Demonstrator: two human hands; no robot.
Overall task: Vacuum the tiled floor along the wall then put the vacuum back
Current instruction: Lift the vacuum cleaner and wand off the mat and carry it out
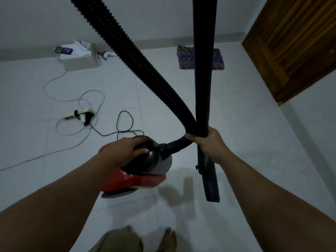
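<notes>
A bare foot [168,240] stands on the tiled floor [245,160]. The left hand [127,150] has its grip on the red vacuum [138,171] top; the right hand [209,142] clenches tube [204,70] and hose [145,70]. Beyond lie a power strip [77,114], box [81,58], mat [200,59] and wall [163,17].

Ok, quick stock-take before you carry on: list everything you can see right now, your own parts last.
vacuum body: 1, red and black, floor centre, under left hand
hose: 1, black ribbed, rising from vacuum
wand: 1, black, upright, right of hose
power strip: 1, white, floor left
cords: several, grey and black, looped near strip
box: 1, pale, by far wall, items on top
mat: 1, dark patterned, by far wall
door: 1, brown wood, right
left hand: on vacuum top
right hand: gripping wand and hose
feet: bare, bottom edge
</notes>
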